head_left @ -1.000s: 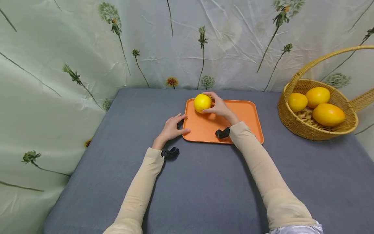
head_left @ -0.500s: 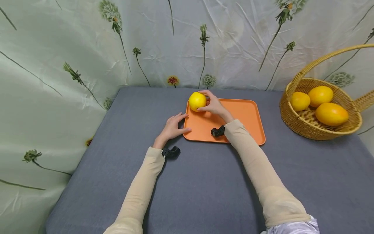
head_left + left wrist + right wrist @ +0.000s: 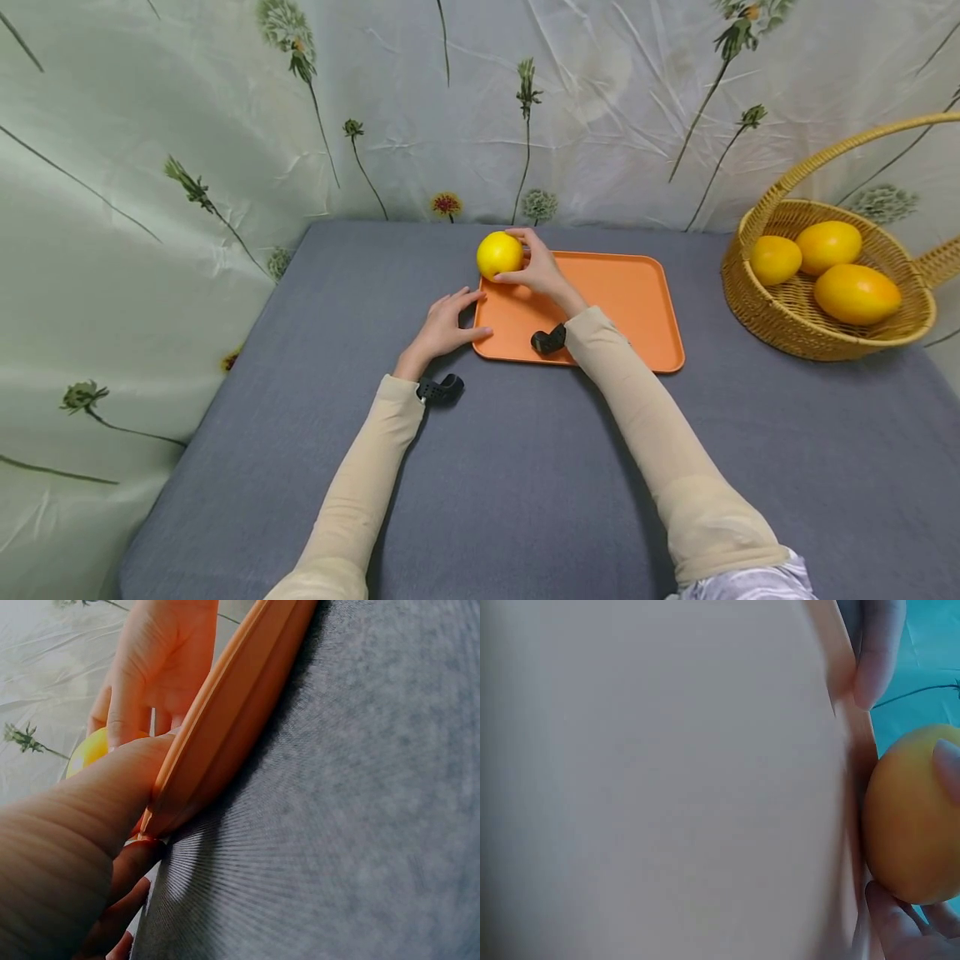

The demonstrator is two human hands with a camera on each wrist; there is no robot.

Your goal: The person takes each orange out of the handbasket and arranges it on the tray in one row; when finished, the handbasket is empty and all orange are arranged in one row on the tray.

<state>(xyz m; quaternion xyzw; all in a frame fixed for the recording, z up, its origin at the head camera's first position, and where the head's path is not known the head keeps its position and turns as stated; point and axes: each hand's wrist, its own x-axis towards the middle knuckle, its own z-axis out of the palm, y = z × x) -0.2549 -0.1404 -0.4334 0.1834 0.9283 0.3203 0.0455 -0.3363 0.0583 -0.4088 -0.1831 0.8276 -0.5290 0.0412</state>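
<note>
My right hand [image 3: 542,271] grips a round yellow fruit [image 3: 498,255] between thumb and fingers. The fruit covers the far left corner of a shallow orange tray [image 3: 611,304]; whether it touches the tray cannot be told. In the right wrist view, the fruit [image 3: 909,817] is at the tray's rim with fingertips around it. My left hand [image 3: 442,327] holds the tray's left edge. The left wrist view shows its thumb [image 3: 124,776] reaching over the tray's rim [image 3: 217,742], with the fingers on the outer side, partly hidden.
A wicker basket [image 3: 787,329] with a tall handle stands at the right, holding three yellow-orange fruits [image 3: 857,294]. Grey cloth [image 3: 510,483] covers the table. A flower-printed curtain [image 3: 420,108] hangs behind and along the left side.
My right hand has carried the yellow fruit leftward and slightly away from me, to the tray's far left corner. My left hand has stayed at the tray's left edge.
</note>
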